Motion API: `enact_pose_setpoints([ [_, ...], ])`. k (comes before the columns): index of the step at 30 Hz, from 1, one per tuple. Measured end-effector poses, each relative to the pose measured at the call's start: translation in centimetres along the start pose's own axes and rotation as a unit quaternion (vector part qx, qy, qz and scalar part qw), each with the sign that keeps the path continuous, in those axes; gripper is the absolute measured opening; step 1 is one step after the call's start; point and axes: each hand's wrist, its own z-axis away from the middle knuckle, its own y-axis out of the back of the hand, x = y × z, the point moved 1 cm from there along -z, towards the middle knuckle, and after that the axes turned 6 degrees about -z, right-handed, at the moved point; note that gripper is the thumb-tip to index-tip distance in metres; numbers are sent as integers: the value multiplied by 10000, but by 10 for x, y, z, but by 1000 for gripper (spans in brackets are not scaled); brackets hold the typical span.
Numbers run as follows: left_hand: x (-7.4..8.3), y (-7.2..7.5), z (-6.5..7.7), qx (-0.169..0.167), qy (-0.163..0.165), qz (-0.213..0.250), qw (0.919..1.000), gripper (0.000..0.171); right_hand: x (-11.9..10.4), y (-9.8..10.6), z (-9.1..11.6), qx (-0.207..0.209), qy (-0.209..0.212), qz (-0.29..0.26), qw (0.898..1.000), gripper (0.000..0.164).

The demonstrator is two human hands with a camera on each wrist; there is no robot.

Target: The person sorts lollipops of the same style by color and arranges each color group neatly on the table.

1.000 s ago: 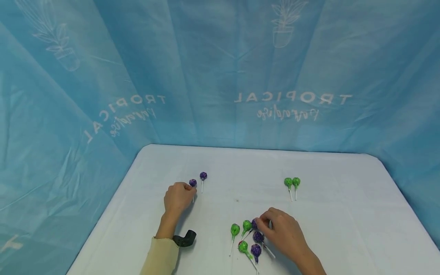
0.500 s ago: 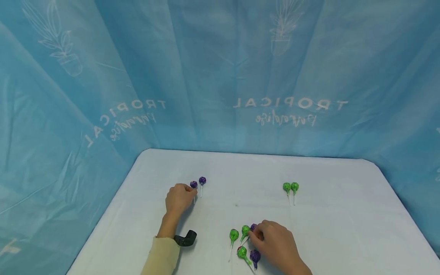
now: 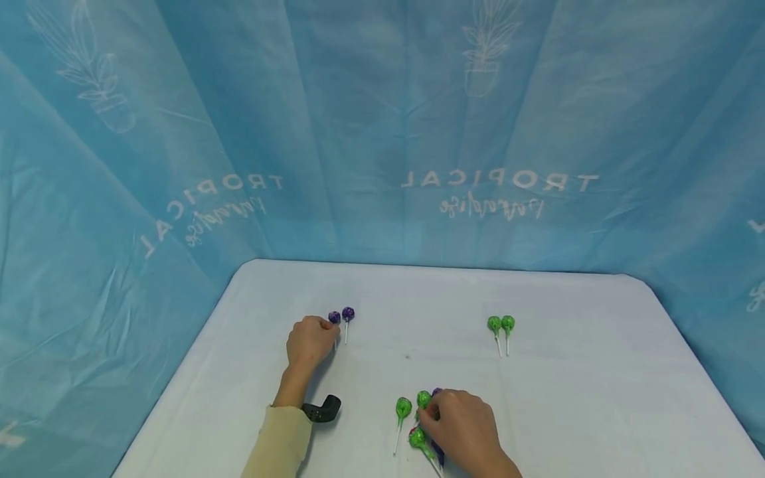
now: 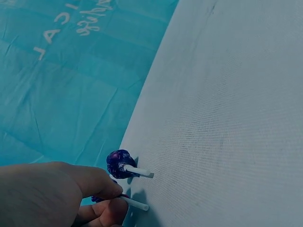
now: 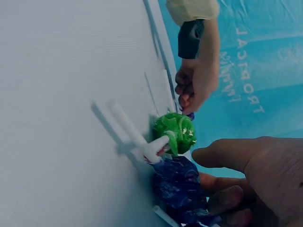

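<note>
**Operator:** State the condition of the left hand (image 3: 312,342).
**Technician:** Grasping. Thumb and fingers pinch the first purple lollipop (image 3: 334,317), at the left rear of the white table (image 3: 562,398).

**Operator:** Specify its long axis.
**Technician:** Front to rear. The head points toward the rear edge; the stick (image 4: 137,204) points toward the person. The second purple lollipop (image 3: 348,314) lies just beside it, nearly parallel, head also rearward.

**Operator:** State the condition of the right hand (image 3: 463,425).
**Technician:** Positioned at the cluster near the front middle of the table. The thumb is extended and the fingers are bent beside purple wrapping (image 5: 177,184). Whether they grip it cannot be told.

**Operator:** Give orientations within the cluster.
**Technician:** The leftmost green lollipop (image 3: 404,407) points its head rearward, stick toward the person and slightly left. The front green lollipop (image 3: 417,437) lies diagonally: head rear-left, stick front-right. A third green lollipop (image 3: 424,399) is partly covered by the hand; its full axis is not visible.

**Operator:** Remaining items?
**Technician:** A green pair (image 3: 508,323) at the right rear, side by side, heads rearward, sticks toward the person.
</note>
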Motion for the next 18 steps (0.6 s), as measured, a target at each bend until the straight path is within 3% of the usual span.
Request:
enact_pose_setpoints([
  [6,2,-1,-9,82,-91,-25,9999,24,-3,-4,-4,254,5,99,9996,24],
  [13,4,0,-10,21,-130,7,9999,26,-5,-7,-4,417,-1,441,9982,27],
  [18,4,0,-10,5,-122,-40,9999,27,-4,-13,-3,498,44,709,9962,46],
])
